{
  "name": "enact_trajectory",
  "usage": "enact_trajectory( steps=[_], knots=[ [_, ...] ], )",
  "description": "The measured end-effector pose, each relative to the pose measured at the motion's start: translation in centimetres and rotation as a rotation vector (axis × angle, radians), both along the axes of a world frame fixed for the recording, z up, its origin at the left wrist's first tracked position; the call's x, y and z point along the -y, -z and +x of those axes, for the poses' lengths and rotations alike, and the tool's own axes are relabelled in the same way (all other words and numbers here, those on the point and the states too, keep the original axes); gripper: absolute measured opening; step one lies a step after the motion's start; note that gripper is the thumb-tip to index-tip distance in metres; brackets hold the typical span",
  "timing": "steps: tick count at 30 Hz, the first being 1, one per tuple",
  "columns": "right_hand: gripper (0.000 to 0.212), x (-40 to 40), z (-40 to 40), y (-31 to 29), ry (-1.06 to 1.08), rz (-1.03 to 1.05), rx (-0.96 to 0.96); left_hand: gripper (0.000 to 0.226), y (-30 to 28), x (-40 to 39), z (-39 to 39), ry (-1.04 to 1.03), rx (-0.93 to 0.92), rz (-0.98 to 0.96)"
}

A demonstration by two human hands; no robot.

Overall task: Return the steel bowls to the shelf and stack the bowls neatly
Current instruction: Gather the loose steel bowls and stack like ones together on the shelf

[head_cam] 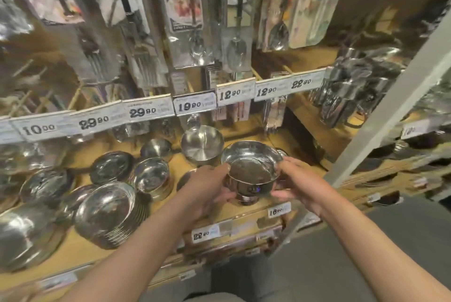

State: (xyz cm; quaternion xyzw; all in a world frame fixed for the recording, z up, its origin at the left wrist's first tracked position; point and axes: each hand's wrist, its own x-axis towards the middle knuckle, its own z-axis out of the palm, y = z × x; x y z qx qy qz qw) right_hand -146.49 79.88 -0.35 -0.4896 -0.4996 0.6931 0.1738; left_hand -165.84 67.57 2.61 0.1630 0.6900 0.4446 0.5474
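Note:
A shiny steel bowl (251, 169) with a small base is held over the front right part of the wooden shelf (80, 250). My left hand (207, 189) grips its left side and my right hand (300, 182) grips its right side. Behind it on the shelf stands another steel bowl (202, 143). To the left stands a stack of smaller bowls (152, 177) and a tall tilted stack of wider bowls (109, 213). Whether the held bowl rests on something underneath is hidden by my hands.
More steel plates and bowls (46, 184) cover the shelf's left side. Packaged forks and spoons (195, 33) hang above a rail of price tags (195, 104). A grey upright post (390, 111) slants at the right, with steel cups (351, 91) behind it. Grey floor lies below.

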Motion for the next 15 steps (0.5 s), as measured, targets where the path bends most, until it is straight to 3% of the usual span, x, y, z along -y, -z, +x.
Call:
enact_trajectory(
  steps=[6,15],
  knots=[
    [0.032,-1.8,-0.6,1.0,0.069,0.093,-0.024,0.007,1.9,-2.3,1.5,-0.051,-0.129,0.039],
    [0.048,-4.3,-0.9,6.1,0.040,-0.012,0.018,0.013,6.8,-3.4,4.8,-0.174,-0.301,0.044]
  ],
)
